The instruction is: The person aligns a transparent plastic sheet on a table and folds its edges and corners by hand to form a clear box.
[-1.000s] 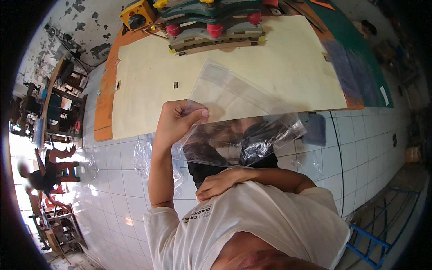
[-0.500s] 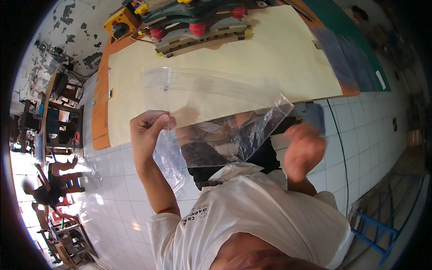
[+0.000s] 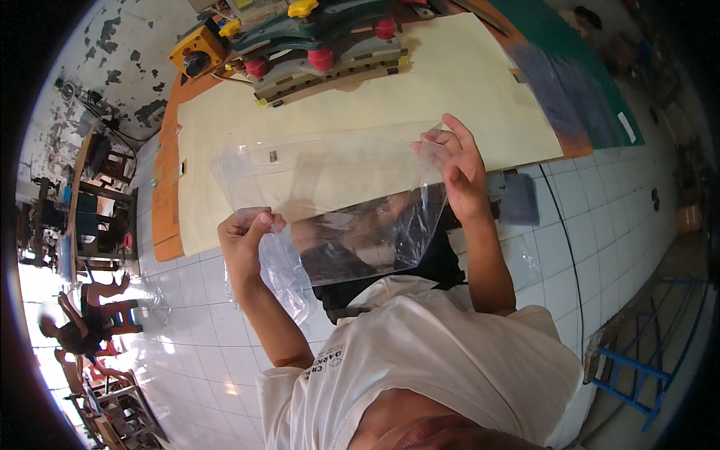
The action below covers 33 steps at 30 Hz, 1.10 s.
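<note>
A large clear plastic sheet (image 3: 337,169), layered and creased, spreads between my hands over the near edge of the worktable. My left hand (image 3: 246,240) is closed on its left side, thumb pressed over the fingers. At the upper right corner, my right hand (image 3: 461,172) grips the sheet, its index finger stretched up and its thumb on the near side. The sheet's lower part hangs in front of my body, and my dark trousers show through it. More crumpled clear plastic (image 3: 283,281) hangs below my left hand.
Cream paper (image 3: 495,90) covers the worktable. A dark green machine (image 3: 315,45) with red and yellow knobs stands at its far side, beside a yellow control box (image 3: 196,49). A black cable (image 3: 566,240) runs along the tiled floor. Another person (image 3: 71,322) is far left; a blue metal frame (image 3: 637,371) stands right.
My right hand has come up and taken hold of the sheet's upper right corner. The sheet's right side has swung up and inward. My left hand keeps its hold, slightly lower.
</note>
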Motion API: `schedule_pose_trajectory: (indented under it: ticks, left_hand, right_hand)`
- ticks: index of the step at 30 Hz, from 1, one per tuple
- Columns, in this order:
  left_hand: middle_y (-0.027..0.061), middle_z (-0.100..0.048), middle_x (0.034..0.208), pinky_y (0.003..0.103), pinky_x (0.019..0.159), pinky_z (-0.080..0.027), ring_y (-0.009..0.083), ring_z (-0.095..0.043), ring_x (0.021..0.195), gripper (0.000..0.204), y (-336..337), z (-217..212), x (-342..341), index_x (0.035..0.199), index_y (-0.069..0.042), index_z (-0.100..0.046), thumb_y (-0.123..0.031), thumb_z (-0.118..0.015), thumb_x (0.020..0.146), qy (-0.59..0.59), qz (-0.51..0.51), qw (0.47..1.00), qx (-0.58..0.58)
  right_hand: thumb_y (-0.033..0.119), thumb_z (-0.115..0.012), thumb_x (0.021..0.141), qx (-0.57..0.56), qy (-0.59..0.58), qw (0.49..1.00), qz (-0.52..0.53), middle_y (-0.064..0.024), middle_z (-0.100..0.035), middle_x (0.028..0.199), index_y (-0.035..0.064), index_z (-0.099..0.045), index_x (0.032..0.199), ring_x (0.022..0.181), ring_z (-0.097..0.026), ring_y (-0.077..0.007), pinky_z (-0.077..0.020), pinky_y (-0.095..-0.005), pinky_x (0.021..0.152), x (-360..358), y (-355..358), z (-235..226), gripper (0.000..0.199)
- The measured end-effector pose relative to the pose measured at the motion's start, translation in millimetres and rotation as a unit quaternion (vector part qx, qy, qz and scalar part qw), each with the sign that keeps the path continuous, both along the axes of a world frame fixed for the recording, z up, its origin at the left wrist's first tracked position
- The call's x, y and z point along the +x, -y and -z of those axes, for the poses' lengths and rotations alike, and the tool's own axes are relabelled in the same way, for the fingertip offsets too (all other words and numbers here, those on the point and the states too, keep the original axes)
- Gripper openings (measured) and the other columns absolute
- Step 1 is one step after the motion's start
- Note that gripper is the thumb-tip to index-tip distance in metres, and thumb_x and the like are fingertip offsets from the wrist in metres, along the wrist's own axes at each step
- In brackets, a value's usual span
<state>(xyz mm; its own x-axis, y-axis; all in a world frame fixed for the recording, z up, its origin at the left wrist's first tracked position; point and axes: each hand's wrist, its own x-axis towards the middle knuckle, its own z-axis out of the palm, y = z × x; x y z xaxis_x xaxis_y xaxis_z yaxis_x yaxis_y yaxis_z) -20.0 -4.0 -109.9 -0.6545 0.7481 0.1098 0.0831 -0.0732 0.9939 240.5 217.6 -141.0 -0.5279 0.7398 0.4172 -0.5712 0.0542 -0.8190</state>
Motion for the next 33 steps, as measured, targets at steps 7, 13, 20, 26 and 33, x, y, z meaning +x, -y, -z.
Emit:
schedule_pose_trajectory:
  ticks: [7,13,20,26,33]
  left_hand:
    - [0.0133,-0.067,0.072,0.034,0.066,-0.051,0.0214,-0.064,0.066,0.026,4,21,8,0.087,0.004,-0.066,-0.02,-0.075,0.082,0.012,-0.025,0.999,0.035]
    - [0.015,-0.069,0.074,0.033,0.073,-0.053,0.0212,-0.068,0.069,0.024,3,29,18,0.085,0.007,-0.067,-0.015,-0.077,0.08,0.036,-0.037,0.997,0.059]
    - [0.0148,-0.07,0.076,0.032,0.073,-0.053,0.0204,-0.067,0.07,0.024,4,38,24,0.086,0.006,-0.067,-0.015,-0.077,0.08,0.059,-0.03,0.994,0.084]
    - [0.0138,-0.066,0.071,0.039,0.067,-0.052,0.0245,-0.064,0.066,0.032,9,57,26,0.08,0.005,-0.065,-0.024,-0.079,0.079,-0.013,-0.064,0.993,0.097]
    - [0.0148,-0.069,0.076,0.034,0.074,-0.053,0.0208,-0.067,0.071,0.026,17,60,32,0.078,0.007,-0.067,-0.016,-0.08,0.076,0.026,-0.057,0.99,0.128]
  right_hand:
    - [0.017,-0.069,0.089,-0.032,0.019,0.99,0.138,-0.012,-0.063,0.102,-0.0036,-0.042,0.133,0.096,-0.062,-0.0204,-0.0491,-0.0335,0.09,-14,17,-19,0.056]
    - [0.02,-0.068,0.089,-0.002,-0.001,0.986,0.167,-0.0126,-0.063,0.102,-0.0038,-0.06,0.113,0.096,-0.061,-0.0198,-0.0485,-0.0337,0.089,-11,17,-16,0.035]
    - [0.025,-0.065,0.091,0.126,0.023,0.986,0.109,-0.0121,-0.063,0.11,-0.0061,-0.068,0.099,0.103,-0.057,-0.0194,-0.0424,-0.0332,0.093,-1,11,-20,0.032]
    - [0.029,-0.063,0.093,0.125,0.056,0.975,0.173,-0.0082,-0.059,0.096,-0.004,-0.071,0.094,0.087,-0.057,-0.0163,-0.0451,-0.029,0.08,3,18,-32,0.034]
    - [0.028,-0.069,0.088,0.021,0.065,0.982,0.175,-0.0099,-0.061,0.092,-0.0068,-0.07,0.092,0.082,-0.058,-0.016,-0.0465,-0.0279,0.075,2,19,-29,0.035]
